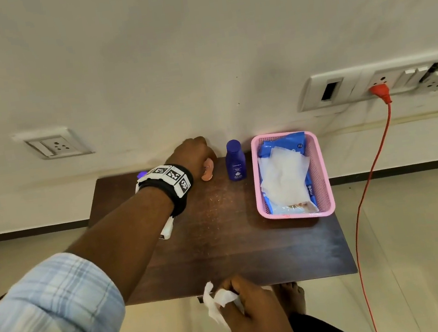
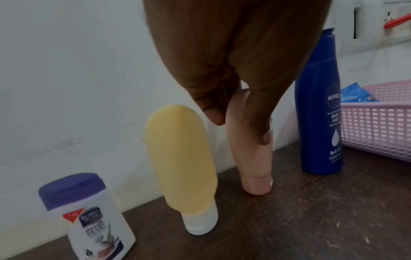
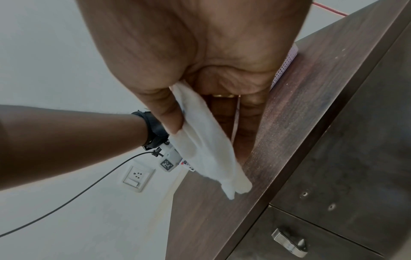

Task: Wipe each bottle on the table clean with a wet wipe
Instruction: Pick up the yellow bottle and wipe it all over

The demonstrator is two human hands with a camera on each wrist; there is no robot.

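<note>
My left hand [image 1: 196, 155] reaches to the table's back edge and grips a peach tube bottle [image 2: 253, 158] near its top; the tube stands cap down, its foot on the table. Beside it stand a yellow tube bottle [image 2: 182, 158], a white bottle with a purple cap [image 2: 93, 219] and a dark blue Nivea bottle [image 1: 235, 160]. In the head view only the peach tube [image 1: 207, 171] and the blue bottle show clearly. My right hand [image 1: 242, 300] holds a crumpled white wet wipe [image 3: 206, 139] at the table's near edge.
A pink mesh basket [image 1: 322, 168] with a blue wipe pack [image 1: 282, 145] and loose white wipes stands at the back right of the dark wooden table [image 1: 238, 253]. An orange cable [image 1: 368, 178] hangs from a wall socket. A bare foot [image 1: 294, 296] is on the floor below.
</note>
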